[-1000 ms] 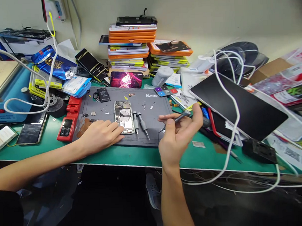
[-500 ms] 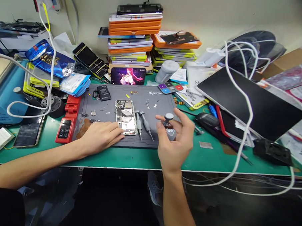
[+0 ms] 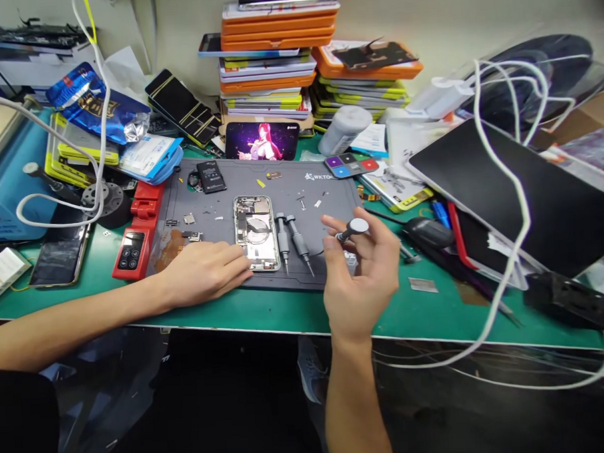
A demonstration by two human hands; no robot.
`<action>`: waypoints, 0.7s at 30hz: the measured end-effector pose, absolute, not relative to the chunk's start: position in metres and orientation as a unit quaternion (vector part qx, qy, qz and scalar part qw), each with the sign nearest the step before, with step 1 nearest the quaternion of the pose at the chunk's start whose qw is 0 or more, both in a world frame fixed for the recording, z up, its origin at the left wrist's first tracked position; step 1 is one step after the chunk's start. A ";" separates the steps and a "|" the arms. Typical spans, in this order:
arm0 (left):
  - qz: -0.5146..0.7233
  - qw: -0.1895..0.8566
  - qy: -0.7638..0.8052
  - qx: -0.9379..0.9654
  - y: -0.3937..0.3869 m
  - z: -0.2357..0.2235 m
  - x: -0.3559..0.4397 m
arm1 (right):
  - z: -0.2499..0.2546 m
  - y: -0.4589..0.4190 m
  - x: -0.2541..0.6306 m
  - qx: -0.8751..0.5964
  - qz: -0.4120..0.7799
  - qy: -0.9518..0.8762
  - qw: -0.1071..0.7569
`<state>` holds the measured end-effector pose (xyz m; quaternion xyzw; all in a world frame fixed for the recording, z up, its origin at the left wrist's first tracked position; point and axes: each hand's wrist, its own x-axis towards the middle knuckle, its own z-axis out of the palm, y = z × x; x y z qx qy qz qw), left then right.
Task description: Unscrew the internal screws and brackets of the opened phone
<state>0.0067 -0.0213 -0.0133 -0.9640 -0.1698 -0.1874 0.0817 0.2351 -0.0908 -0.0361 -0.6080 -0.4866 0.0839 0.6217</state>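
An opened phone with its inner parts bare lies on the grey work mat. My left hand rests flat at the phone's lower left edge, fingers stretched, fingertips touching or very near it. My right hand, raised over the mat's right front corner, grips a screwdriver between thumb and fingers. Its round cap faces up to the right, and its thin shaft points left. Two more screwdrivers, a left one and a right one, lie just right of the phone.
A loose battery and small parts lie on the mat. Behind stands a lit phone beneath stacked orange cases. A red device borders the left; at right are a black panel and a looping white cable.
The screwdriver in my right hand has tipped over from nearly upright, its shaft now pointing left. My left hand stays by the phone. The whole view has shifted slightly.
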 end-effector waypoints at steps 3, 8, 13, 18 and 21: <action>-0.189 0.084 -0.170 -0.963 -0.021 -0.013 0.007 | -0.037 -0.091 0.235 -0.614 0.094 -0.487 0.614; -0.202 0.083 -0.170 -0.961 -0.020 -0.013 0.005 | -0.036 -0.090 0.235 -0.611 0.096 -0.495 0.610; -0.265 0.047 -0.193 -0.943 -0.020 -0.012 0.004 | -0.036 -0.090 0.234 -0.612 0.099 -0.490 0.613; -0.278 -0.048 -0.269 -0.921 -0.020 -0.010 0.001 | -0.035 -0.091 0.234 -0.617 0.109 -0.494 0.603; -0.294 -0.080 -0.325 -0.895 -0.021 -0.006 0.000 | -0.037 -0.091 0.234 -0.608 0.084 -0.489 0.619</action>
